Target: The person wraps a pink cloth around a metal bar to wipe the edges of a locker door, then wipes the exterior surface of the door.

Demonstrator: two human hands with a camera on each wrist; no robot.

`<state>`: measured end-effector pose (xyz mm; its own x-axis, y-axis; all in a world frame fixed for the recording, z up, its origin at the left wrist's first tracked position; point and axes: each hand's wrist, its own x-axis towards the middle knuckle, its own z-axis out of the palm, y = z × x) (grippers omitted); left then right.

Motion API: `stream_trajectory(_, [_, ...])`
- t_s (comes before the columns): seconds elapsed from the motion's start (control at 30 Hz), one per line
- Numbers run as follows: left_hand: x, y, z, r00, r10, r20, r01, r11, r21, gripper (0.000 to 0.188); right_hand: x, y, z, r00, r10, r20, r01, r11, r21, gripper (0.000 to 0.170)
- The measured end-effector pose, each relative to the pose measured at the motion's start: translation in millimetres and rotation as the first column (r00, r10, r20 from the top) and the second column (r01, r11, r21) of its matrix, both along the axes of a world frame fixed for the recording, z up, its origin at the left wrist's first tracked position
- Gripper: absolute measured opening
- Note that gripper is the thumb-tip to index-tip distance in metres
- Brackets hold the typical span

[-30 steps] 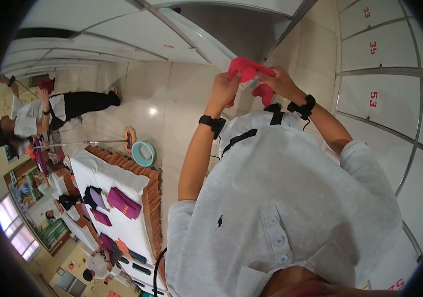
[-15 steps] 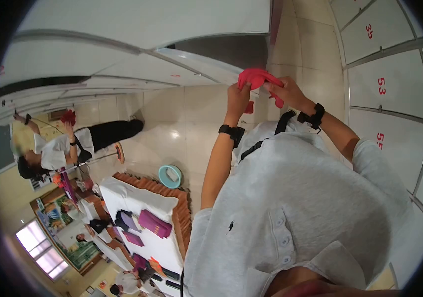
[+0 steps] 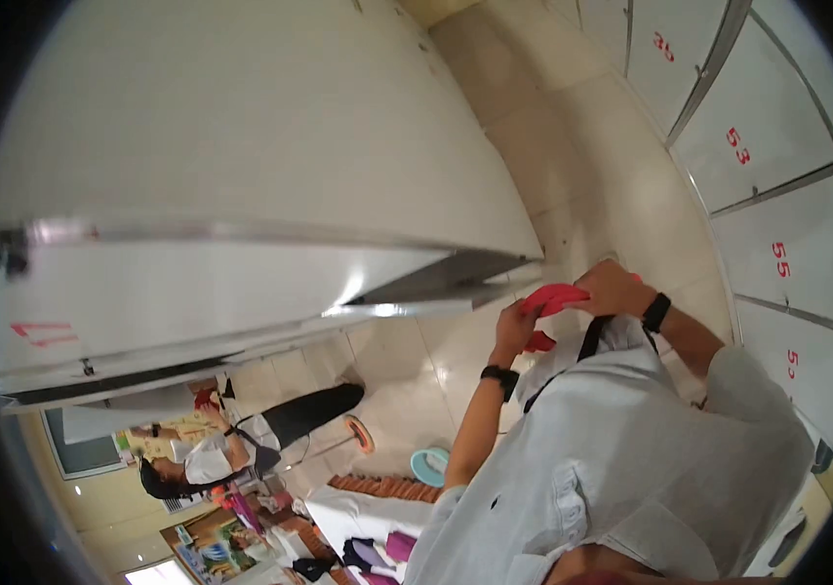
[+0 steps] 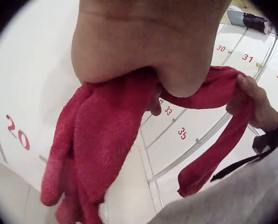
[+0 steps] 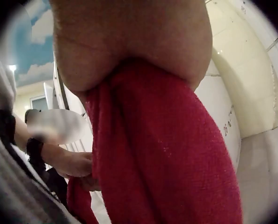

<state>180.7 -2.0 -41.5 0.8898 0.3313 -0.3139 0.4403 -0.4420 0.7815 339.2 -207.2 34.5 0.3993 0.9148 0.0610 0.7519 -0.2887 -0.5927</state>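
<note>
A red towel (image 3: 555, 297) of fuzzy cloth is stretched between my two hands in front of my waist. My left hand (image 3: 512, 330) grips one part of it, and a bunched length droops below that hand in the left wrist view. With my right hand (image 3: 612, 285) I hold another part; seen from the left wrist, a narrow end of the towel (image 4: 218, 149) dangles beneath it. A broad fold of the towel (image 5: 171, 154) fills the middle of the right wrist view. The fingertips of both hands are largely hidden by cloth and palms.
White numbered lockers (image 3: 777, 224) line the right side; a large white locker block (image 3: 241, 127) stands at the left, with a dark gap (image 3: 451, 273) at its near corner. Further off are a person (image 3: 231, 453) with red cloth, a mop (image 3: 360, 436), a teal basin (image 3: 429, 467) and a draped table (image 3: 343, 512).
The head view has turned, so the hands and towel now appear lower and further right, and the locker block fills the upper left. Both hands have kept hold of the towel.
</note>
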Motion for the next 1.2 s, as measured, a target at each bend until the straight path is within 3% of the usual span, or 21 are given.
stream_trajectory(0.07, [7,15,10,0.997,0.007,0.073,-0.010,0.999,0.036,0.031,14,9,14,0.998,-0.055,-0.035,0.060,0.984,0.169,0.048])
stream_trajectory(0.13, [9,19,33,0.999,-0.049,0.010,0.047,0.986,0.163,0.027,26,17,7,0.999,-0.027,-0.036,0.034,0.982,0.184,0.047])
stream_trajectory(0.2, [10,13,78,0.994,0.071,-0.081,-0.067,0.997,0.046,0.027,44,19,14,0.999,0.000,-0.048,0.008,0.983,0.184,0.046])
stream_trajectory(0.3, [-16,7,99,0.984,0.174,-0.043,-0.172,0.984,0.053,0.028,57,27,21,0.965,0.211,-0.158,-0.168,0.954,0.247,0.048])
stream_trajectory(0.37, [-19,-3,120,0.983,0.166,-0.081,-0.130,0.934,0.332,0.022,67,35,21,0.950,0.295,-0.104,-0.258,0.927,0.271,0.048])
stream_trajectory(0.47, [-21,-8,133,0.943,0.332,-0.034,-0.305,0.900,0.310,0.014,77,57,44,0.921,0.371,-0.116,-0.328,0.902,0.280,0.048])
stream_trajectory(0.5, [-17,-13,141,0.893,0.449,-0.020,-0.431,0.868,0.245,0.008,81,65,61,0.861,0.374,-0.345,-0.309,0.923,0.230,0.047])
stream_trajectory(0.53, [-11,-12,144,0.879,0.477,-0.019,-0.458,0.855,0.244,0.008,86,72,70,0.766,0.341,-0.545,-0.300,0.939,0.167,0.047])
stream_trajectory(0.57, [-4,-11,143,0.884,0.454,0.111,-0.466,0.838,0.283,0.008,86,86,62,0.886,0.397,-0.239,-0.319,0.897,0.306,0.044])
stream_trajectory(0.6, [1,-12,142,0.876,0.422,0.236,-0.479,0.818,0.318,0.007,87,92,61,0.876,0.422,-0.233,-0.349,0.889,0.298,0.044])
stream_trajectory(0.67, [10,-11,128,0.842,0.425,0.333,-0.516,0.813,0.269,0.009,86,105,82,0.869,0.427,-0.251,-0.294,0.852,0.433,0.041])
stream_trajectory(0.73, [18,-3,115,0.827,0.419,0.375,-0.511,0.839,0.190,0.015,89,113,78,0.867,0.445,-0.223,-0.325,0.846,0.424,0.039])
stream_trajectory(0.83, [32,18,101,0.760,0.386,0.522,-0.517,0.846,0.128,0.018,91,109,73,0.881,0.368,-0.299,-0.234,0.885,0.402,0.038])
stream_trajectory(0.87, [41,19,112,0.725,0.382,0.574,-0.536,0.836,0.121,0.018,93,105,71,0.804,0.310,-0.507,-0.140,0.928,0.345,0.037])
stream_trajectory(0.9, [48,22,128,0.765,0.352,0.540,-0.524,0.827,0.203,0.017,90,101,68,0.683,0.225,-0.695,-0.039,0.961,0.273,0.036])
stream_trajectory(1.03, [56,33,124,0.770,0.275,0.576,-0.463,0.861,0.208,0.012,83,97,63,0.757,0.181,-0.628,0.098,0.919,0.383,0.035])
stream_trajectory(1.1, [57,33,113,0.694,0.386,0.608,-0.505,0.863,0.028,0.010,78,93,59,0.758,0.130,-0.640,0.098,0.946,0.309,0.036])
stream_trajectory(1.17, [58,32,102,0.669,0.407,0.622,-0.489,0.871,-0.044,0.010,68,92,61,0.755,0.075,-0.651,0.131,0.956,0.262,0.037])
stream_trajectory(1.2, [62,35,99,0.619,0.439,0.651,-0.496,0.861,-0.110,0.010,66,95,64,0.804,0.059,-0.592,0.148,0.944,0.296,0.037])
